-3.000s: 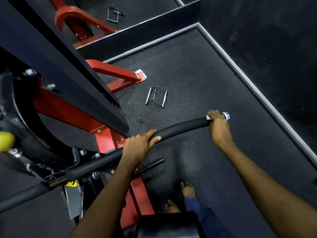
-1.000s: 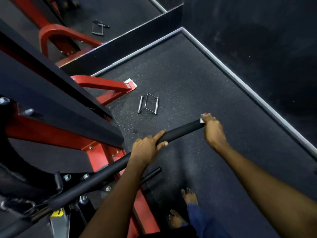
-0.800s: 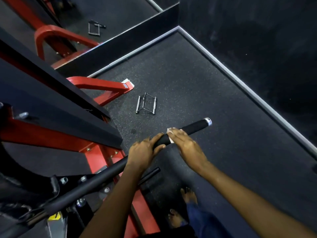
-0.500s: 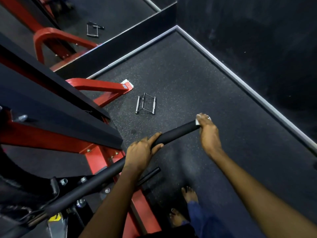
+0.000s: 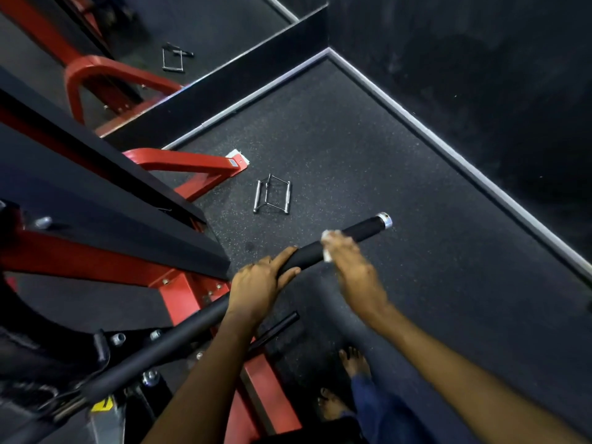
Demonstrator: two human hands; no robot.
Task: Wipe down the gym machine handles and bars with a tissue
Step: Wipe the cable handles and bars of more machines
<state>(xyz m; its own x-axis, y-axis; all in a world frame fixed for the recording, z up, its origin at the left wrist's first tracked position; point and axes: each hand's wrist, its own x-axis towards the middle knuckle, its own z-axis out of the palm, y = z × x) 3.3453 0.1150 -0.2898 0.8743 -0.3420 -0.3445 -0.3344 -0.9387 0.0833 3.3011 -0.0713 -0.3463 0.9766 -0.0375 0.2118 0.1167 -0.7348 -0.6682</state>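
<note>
Head view: chrome cable handle (image 5: 272, 197) on speckled floor (image 5: 368, 155) beyond bar (image 5: 358, 230).

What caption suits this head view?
Left hand steadies the black bar while right hand wipes it with a tissue.

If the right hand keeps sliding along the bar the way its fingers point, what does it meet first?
Judging loosely, since the right hand is blurred: only bare black bar, then its silver end cap.
</note>
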